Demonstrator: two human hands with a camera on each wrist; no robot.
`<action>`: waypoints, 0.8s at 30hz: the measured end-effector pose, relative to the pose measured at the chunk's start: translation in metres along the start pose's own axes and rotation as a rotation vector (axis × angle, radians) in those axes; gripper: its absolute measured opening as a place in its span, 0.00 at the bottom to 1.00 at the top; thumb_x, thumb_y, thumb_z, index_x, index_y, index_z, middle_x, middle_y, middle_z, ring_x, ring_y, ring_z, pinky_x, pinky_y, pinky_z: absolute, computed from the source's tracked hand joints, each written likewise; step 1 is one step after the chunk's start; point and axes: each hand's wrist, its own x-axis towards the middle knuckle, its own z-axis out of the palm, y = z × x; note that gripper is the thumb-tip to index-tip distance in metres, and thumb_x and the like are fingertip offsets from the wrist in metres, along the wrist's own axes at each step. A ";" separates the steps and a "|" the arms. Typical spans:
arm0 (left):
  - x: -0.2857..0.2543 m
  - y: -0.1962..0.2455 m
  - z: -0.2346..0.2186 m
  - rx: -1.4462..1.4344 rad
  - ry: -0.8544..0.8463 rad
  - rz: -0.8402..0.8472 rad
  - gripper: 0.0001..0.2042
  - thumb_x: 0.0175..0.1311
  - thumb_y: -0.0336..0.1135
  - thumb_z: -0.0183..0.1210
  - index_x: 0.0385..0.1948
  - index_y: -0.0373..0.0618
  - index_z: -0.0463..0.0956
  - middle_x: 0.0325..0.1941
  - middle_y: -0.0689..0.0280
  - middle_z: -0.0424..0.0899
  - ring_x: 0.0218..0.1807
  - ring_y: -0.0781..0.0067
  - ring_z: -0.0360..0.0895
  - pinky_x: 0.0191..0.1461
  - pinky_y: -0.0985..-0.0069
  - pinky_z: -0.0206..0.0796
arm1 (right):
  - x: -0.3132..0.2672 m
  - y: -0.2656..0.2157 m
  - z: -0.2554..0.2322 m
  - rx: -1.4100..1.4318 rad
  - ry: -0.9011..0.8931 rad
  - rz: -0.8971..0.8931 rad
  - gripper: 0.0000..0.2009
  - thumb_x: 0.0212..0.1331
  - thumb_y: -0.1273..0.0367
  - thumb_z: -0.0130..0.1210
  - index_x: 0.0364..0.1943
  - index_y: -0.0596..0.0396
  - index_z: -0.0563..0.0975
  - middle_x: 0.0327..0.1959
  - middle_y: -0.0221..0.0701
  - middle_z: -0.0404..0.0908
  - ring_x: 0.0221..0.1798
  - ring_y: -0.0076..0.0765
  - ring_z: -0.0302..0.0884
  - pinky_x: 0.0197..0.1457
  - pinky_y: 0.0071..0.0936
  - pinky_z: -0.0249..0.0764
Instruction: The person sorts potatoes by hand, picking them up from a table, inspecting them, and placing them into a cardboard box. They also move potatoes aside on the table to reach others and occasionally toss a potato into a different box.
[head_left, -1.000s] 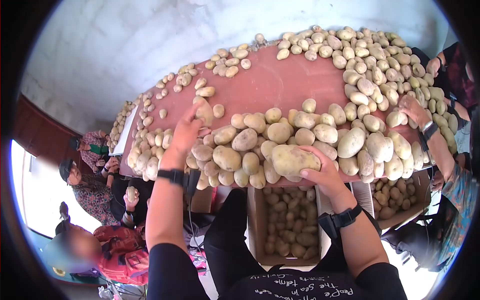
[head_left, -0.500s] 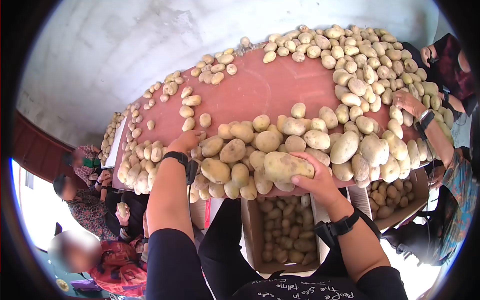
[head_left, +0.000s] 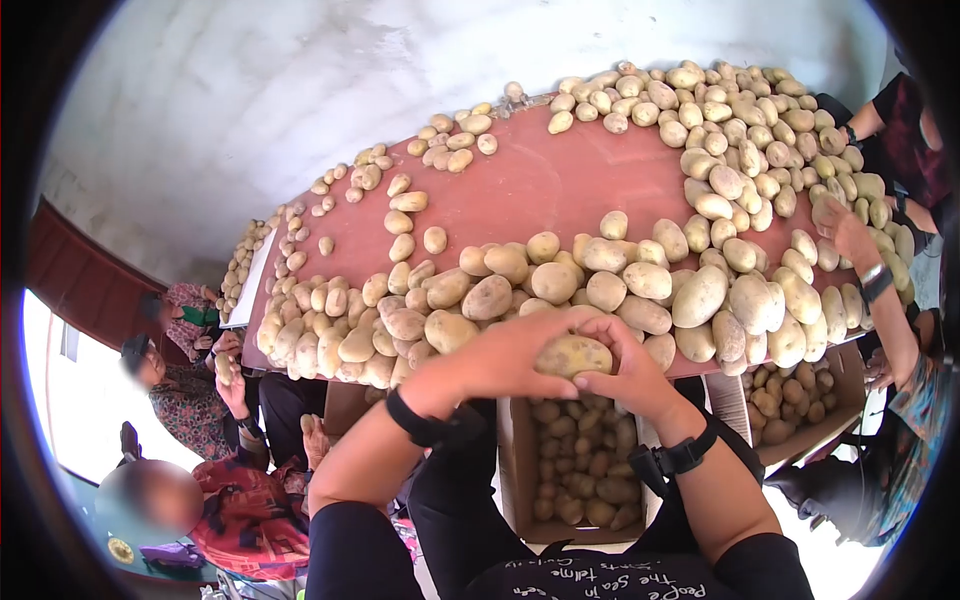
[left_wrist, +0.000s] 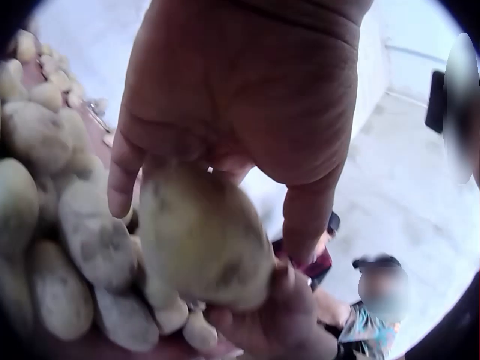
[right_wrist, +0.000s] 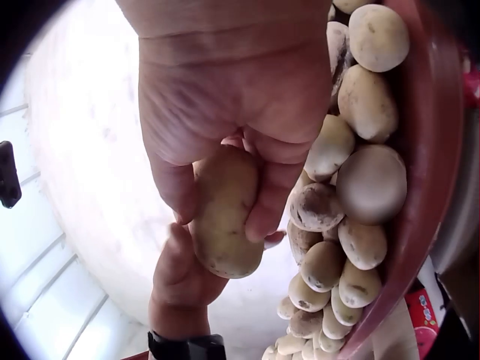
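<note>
In the head view, a large, speckled pale-brown potato (head_left: 573,356) is held between both hands, above the table's front edge. My right hand (head_left: 637,372) grips it from the right, thumb along the near side. From the left, my left hand (head_left: 500,350) reaches across and lays its fingers around the far side. The left wrist view has the potato (left_wrist: 202,236) under the palm, between spread fingers and thumb. In the right wrist view the right fingers and thumb clasp the potato's sides (right_wrist: 225,217). Just beyond the hands lies a heap of potatoes (head_left: 487,297).
The red table (head_left: 560,190) carries more potatoes along its back and right side. Below its front edge stands a cardboard box (head_left: 517,470) of potatoes, with another box (head_left: 845,400) to the right. Another person's hand (head_left: 848,232) reaches in at right; several people sit at left.
My left hand let go of a potato at the end of a short row on the table, then came right and toward me to the large potato, which my right hand has kept holding.
</note>
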 end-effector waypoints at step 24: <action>0.000 -0.224 -0.079 0.323 0.196 -0.683 0.26 0.64 0.36 0.53 0.64 0.42 0.64 0.58 0.43 0.75 0.60 0.44 0.72 0.63 0.60 0.64 | 0.002 -0.007 -0.006 0.254 -0.001 0.155 0.18 0.61 0.72 0.53 0.56 0.59 0.70 0.49 0.32 0.77 0.55 0.29 0.74 0.59 0.28 0.71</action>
